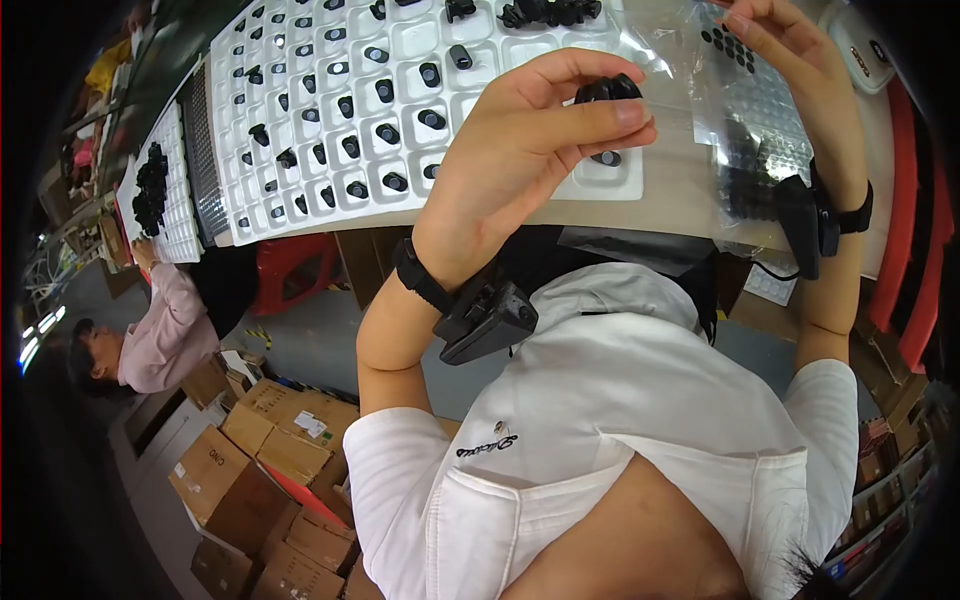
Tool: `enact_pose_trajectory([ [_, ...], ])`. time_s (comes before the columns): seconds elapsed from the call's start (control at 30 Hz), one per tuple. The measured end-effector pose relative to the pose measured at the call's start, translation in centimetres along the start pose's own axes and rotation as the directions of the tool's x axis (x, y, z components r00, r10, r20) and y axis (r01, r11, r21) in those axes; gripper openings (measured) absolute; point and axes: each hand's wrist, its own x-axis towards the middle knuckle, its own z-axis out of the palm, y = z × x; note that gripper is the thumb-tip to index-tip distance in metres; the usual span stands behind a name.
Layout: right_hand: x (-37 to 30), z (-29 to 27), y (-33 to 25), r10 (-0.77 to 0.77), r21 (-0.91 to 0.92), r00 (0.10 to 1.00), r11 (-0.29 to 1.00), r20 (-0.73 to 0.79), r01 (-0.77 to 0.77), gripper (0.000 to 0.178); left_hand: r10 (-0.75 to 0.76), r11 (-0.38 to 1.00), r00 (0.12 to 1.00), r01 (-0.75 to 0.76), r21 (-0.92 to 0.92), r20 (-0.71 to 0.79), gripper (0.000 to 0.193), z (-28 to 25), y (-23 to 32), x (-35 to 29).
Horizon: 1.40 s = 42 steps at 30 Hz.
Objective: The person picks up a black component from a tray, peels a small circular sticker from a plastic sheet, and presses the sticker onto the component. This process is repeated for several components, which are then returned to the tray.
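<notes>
My left hand [535, 135] is closed over the table, pinching a small black plastic part [608, 88] between thumb and fingers. Beneath it spreads a white compartment tray [415, 40], most of its pockets holding one small black part with a grey oval face. At the upper right my right hand [800, 60] has thumb and fingertips drawn together at the picture's top edge, which cuts them off; anything between them is hidden. Close to it lies a clear plastic sheet with rows of round black pads [730, 48].
Black parts are heaped [548, 12] at the tray's far side. Bubble wrap [760, 130] lies at the right, near a red chair-like frame [905, 200]. Leftward, a co-worker in pink [165, 335] reaches to another white tray [180, 210]. Cardboard boxes [225, 480] stack below.
</notes>
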Motion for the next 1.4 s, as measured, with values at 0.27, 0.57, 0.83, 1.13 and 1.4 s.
enact_pose_trajectory([
  [0.27, -1.0, 3.0, -3.0, -0.020, 0.179, 0.998, 0.983, -0.060, 0.030, 0.003, 0.000, 1.000, 1.000, 0.000, 0.018, -0.008, 0.025, 0.2, 0.5, 0.2],
  [0.57, -1.5, 6.0, -3.6, -0.281, 0.243, 0.960, 0.933, 0.023, 0.267, 0.006, 0.196, 0.974, 0.980, -0.192, 0.119, -0.025, 0.025, 0.2, 1.2, -0.8],
  [0.83, -1.4, 6.5, -3.3, -0.413, 0.197, 0.907, 0.898, 0.076, 0.393, 0.008, 0.293, 0.945, 0.956, -0.287, 0.155, -0.019, 0.025, 0.5, 1.7, -1.9],
  [1.13, -0.8, 6.3, -3.7, -0.543, 0.156, 0.827, 0.838, 0.147, 0.523, 0.010, 0.285, 0.944, 0.958, -0.286, 0.167, 0.034, 0.026, 0.1, 2.1, -2.3],
  [1.4, -1.8, 7.0, -4.0, -0.497, 0.083, 0.865, 0.867, 0.071, 0.491, 0.007, 0.305, 0.937, 0.952, -0.307, 0.166, 0.035, 0.027, 0.6, 2.3, -2.3],
])
